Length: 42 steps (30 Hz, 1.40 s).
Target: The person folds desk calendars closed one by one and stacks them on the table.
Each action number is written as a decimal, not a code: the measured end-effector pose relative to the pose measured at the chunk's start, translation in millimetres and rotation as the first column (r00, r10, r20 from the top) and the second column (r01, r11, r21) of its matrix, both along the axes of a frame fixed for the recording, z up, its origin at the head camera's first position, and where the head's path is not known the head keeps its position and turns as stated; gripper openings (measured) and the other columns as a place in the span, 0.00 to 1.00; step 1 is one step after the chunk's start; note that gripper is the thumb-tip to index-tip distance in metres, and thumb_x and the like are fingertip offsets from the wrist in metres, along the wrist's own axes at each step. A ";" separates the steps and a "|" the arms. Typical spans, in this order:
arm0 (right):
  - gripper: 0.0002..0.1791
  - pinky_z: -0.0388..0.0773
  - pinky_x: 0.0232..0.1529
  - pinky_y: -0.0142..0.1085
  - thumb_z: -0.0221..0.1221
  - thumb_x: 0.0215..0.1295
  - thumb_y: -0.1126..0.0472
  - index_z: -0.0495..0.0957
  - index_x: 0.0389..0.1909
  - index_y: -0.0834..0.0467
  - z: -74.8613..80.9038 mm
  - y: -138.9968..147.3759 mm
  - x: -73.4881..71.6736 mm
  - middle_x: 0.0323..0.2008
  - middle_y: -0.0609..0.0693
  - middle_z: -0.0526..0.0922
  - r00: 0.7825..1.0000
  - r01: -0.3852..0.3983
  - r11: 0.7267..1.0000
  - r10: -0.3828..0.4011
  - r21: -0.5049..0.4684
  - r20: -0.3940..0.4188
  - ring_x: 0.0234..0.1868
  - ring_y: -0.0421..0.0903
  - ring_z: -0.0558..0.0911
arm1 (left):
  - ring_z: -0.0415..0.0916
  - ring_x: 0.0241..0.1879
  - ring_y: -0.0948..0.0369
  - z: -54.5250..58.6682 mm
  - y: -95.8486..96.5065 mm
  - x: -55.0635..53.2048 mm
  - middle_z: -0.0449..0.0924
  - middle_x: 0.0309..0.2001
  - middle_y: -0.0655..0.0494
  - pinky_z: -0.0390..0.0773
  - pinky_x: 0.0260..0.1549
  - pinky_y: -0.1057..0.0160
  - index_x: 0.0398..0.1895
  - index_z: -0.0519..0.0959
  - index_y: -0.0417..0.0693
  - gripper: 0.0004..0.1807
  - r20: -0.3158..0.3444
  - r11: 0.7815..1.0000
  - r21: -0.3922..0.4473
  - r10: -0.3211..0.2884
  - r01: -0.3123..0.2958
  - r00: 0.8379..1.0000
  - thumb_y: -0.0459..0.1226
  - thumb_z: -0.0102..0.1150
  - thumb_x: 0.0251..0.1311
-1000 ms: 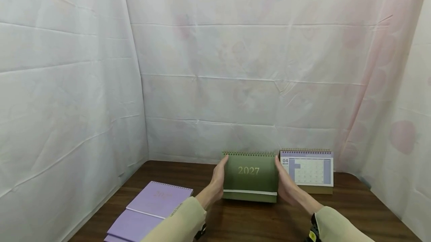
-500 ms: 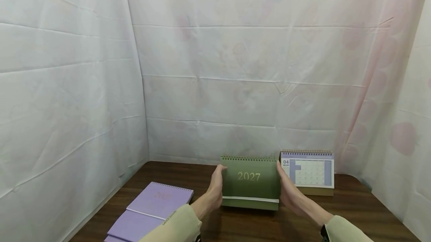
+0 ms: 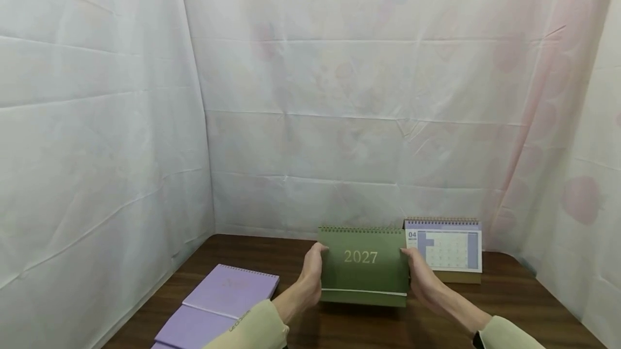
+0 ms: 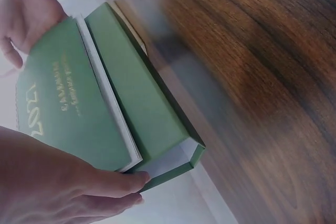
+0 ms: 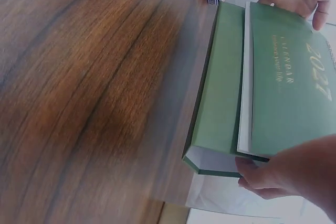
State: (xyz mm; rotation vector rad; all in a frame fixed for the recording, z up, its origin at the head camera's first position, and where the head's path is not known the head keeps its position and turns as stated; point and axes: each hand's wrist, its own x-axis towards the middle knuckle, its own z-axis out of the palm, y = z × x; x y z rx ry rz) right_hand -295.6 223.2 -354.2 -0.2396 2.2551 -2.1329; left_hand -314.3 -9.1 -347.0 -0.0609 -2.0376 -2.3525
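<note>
A green desk calendar [image 3: 363, 262] with "2027" in gold and a ring binding along its top stands between my two hands, its cover facing me. My left hand [image 3: 309, 279] grips its left side edge, thumb at the front. On the opposite edge my right hand [image 3: 427, 281] holds it the same way. In the left wrist view, the calendar's folded stand [image 4: 142, 93] shows its hollow end by the fingertips. The right wrist view shows the cover [image 5: 289, 82] and its white page edges. Whether the base touches the table I cannot tell.
Behind and right stands a second desk calendar [image 3: 448, 246], opened to a page marked 04. At the left a purple calendar [image 3: 233, 289] lies flat, overlapping other purple ones [image 3: 194, 327]. The brown wooden table [image 3: 359, 330] is bounded by pale hanging cloth [image 3: 310, 95].
Both hands have brought the green calendar nearer to me, then slightly to the right. The thumbs sit lower on its side edges. The purple and 04 calendars stay in place.
</note>
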 end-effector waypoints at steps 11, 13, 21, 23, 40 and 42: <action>0.32 0.50 0.72 0.59 0.30 0.77 0.57 0.37 0.74 0.70 7.6 4.1 -2.0 0.74 0.70 0.42 0.995 -0.008 0.977 0.029 0.212 -0.096 0.74 0.67 0.46 | 0.75 0.39 0.55 -0.1 -3.4 0.4 0.77 0.45 0.46 0.75 0.37 0.57 0.66 0.63 0.45 0.24 -0.035 0.995 0.003 -0.095 0.096 0.995 0.42 0.35 0.71; 0.32 0.49 0.72 0.59 0.31 0.78 0.57 0.37 0.74 0.69 8.2 5.8 -2.9 0.75 0.69 0.41 0.994 -0.006 0.964 0.036 0.266 -0.106 0.75 0.66 0.44 | 0.76 0.38 0.56 -2.1 -3.4 0.6 0.77 0.44 0.48 0.76 0.36 0.57 0.67 0.63 0.45 0.23 -0.036 0.995 0.007 -0.096 0.097 0.995 0.42 0.36 0.72; 0.30 0.51 0.71 0.54 0.33 0.78 0.59 0.46 0.71 0.76 13.8 12.4 -0.8 0.72 0.71 0.46 0.975 0.096 0.867 0.016 0.489 -0.221 0.73 0.65 0.49 | 0.78 0.41 0.55 -6.1 -3.1 3.1 0.79 0.47 0.44 0.79 0.39 0.53 0.65 0.66 0.41 0.22 -0.051 0.997 0.010 -0.070 0.070 0.996 0.42 0.39 0.74; 0.29 0.63 0.67 0.54 0.33 0.78 0.59 0.47 0.70 0.77 16.3 13.5 0.5 0.71 0.72 0.48 0.973 0.105 0.864 0.014 0.492 -0.231 0.71 0.66 0.55 | 0.78 0.43 0.54 -4.3 -3.2 3.6 0.78 0.49 0.43 0.79 0.40 0.52 0.65 0.65 0.40 0.23 -0.057 0.998 -0.002 -0.065 0.065 0.996 0.42 0.39 0.74; 0.30 0.82 0.37 0.44 0.39 0.78 0.57 0.53 0.68 0.77 19.5 23.5 2.7 0.57 0.75 0.73 0.982 0.124 0.876 -0.041 0.467 -0.183 0.42 0.56 0.85 | 0.80 0.48 0.51 5.5 -6.0 0.7 0.79 0.51 0.40 0.81 0.44 0.49 0.63 0.70 0.34 0.21 -0.085 0.984 -0.171 0.029 -0.043 0.996 0.36 0.45 0.71; 0.29 0.80 0.32 0.40 0.40 0.78 0.58 0.56 0.67 0.77 19.7 24.6 2.0 0.53 0.74 0.77 0.981 0.136 0.867 -0.052 0.479 -0.185 0.38 0.54 0.86 | 0.80 0.46 0.51 6.1 -6.4 0.7 0.79 0.50 0.40 0.81 0.43 0.50 0.62 0.71 0.34 0.21 -0.088 0.983 -0.177 0.025 -0.041 0.996 0.36 0.46 0.71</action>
